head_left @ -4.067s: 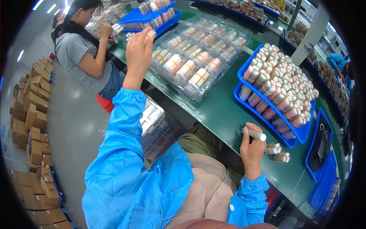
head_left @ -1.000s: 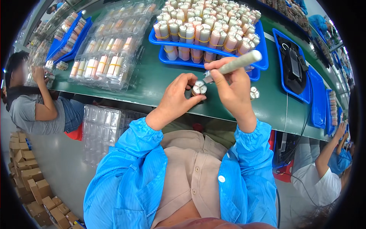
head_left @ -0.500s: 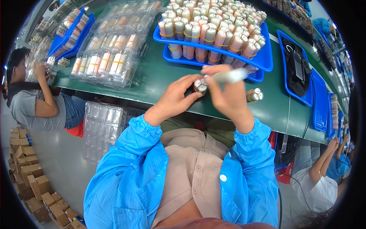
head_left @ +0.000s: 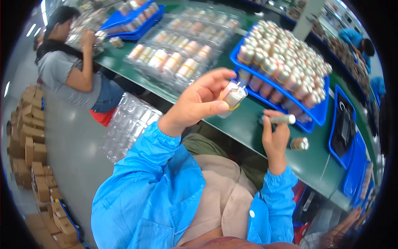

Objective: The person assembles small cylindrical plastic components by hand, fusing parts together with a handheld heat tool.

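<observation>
My left hand (head_left: pixel 195 103) is raised above the front edge of the green table. Its thumb and fingers grip a bundle of pale cylindrical cells (head_left: pixel 234 96) with a yellow rubber band round it and thin metal tabs on top. Lower and to the right, my right hand (head_left: pixel 276 143) is closed round a thick, pale, marker-like stick (head_left: pixel 282 119), its white end pointing right. A second small banded bundle (head_left: pixel 299 144) lies on the table just right of that hand. The two hands are apart.
Stacked blue trays (head_left: pixel 321 119) full of upright bundles stand beyond my hands. Clear plastic trays (head_left: pixel 163 76) with bundles lie to the left. A black object (head_left: pixel 343 126) rests in another blue tray at right. At far left sits a person (head_left: pixel 68 62), near cardboard boxes (head_left: pixel 35 147).
My hands have separated: the left has lifted the bundle, while the right has moved right and down with the pale stick. The whole view has shifted and tilted.
</observation>
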Demonstrator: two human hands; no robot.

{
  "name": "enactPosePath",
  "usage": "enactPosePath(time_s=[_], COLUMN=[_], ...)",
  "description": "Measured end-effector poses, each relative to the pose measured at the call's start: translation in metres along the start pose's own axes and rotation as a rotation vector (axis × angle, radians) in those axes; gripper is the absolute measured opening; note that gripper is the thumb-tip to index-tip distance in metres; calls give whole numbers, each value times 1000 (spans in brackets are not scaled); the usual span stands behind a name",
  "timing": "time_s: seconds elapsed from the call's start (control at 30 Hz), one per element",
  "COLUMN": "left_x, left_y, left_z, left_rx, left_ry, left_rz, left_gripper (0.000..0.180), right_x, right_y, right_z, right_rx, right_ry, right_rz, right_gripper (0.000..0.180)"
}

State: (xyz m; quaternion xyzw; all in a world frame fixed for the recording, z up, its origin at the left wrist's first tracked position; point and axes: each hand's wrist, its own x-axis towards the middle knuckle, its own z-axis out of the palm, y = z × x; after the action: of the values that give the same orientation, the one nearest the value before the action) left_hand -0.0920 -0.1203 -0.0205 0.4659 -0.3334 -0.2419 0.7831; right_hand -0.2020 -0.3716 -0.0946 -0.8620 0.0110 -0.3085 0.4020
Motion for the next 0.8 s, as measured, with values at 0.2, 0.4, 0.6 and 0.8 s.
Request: enactPosePath(time_s=[0.2, 0.4, 0.6, 0.8], left_x=[42, 72, 68, 95], left_y=[83, 102, 95, 114], left_z=[-101, -238, -259, -218], left_rx=[1814, 2104, 1040, 1729], left_ry=[566, 731, 515, 162], left_rz=[580, 130, -313, -515], left_gripper=[43, 38, 64, 72], right_x=[0, 1, 2, -5], right_y=[-10, -6, -9, -8], right_z=[6, 10, 9, 0], right_rx=[-46, -46, -74, -104], right_ry=[-16, -33, -16, -6], right_rz=[-117, -124, -168, -134], right_gripper=[18, 20, 19, 19])
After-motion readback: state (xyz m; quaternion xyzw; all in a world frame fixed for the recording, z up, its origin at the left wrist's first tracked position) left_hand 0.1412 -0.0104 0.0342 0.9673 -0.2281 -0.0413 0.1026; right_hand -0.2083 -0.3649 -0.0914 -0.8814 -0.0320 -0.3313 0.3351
